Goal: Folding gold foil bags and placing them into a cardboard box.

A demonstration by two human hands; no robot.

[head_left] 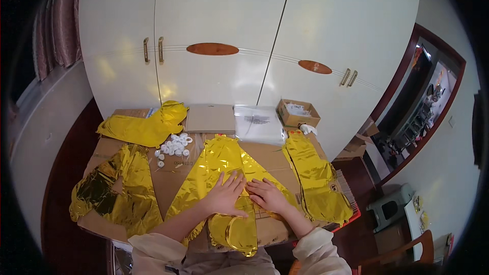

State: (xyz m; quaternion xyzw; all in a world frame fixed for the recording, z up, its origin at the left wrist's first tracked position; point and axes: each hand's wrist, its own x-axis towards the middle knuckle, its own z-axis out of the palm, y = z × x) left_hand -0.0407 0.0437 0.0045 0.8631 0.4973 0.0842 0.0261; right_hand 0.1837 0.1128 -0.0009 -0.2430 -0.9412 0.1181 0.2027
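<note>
A flat gold foil balloon (224, 155) is spread in front of me on the cardboard-topped table, its lower part folded over near the front edge. My left hand (225, 193) lies on the foil with its fingers stretched out and the thumb apart. Beside it, my right hand (267, 195) rests with its fingers extended at the right of the folded part. Nothing is gripped in either hand. Another gold foil piece (135, 183) lies crumpled at the left, and a long flat gold foil stack (318, 181) at the right.
At the back are a gold foil pile (147, 125), small white ribbon rolls (175, 144), cardboard sheets (210, 118), clear plastic bags (259, 125) and a small open carton (298, 113). White cabinets (214, 15) stand behind. A grey stool (390, 203) is on the floor at right.
</note>
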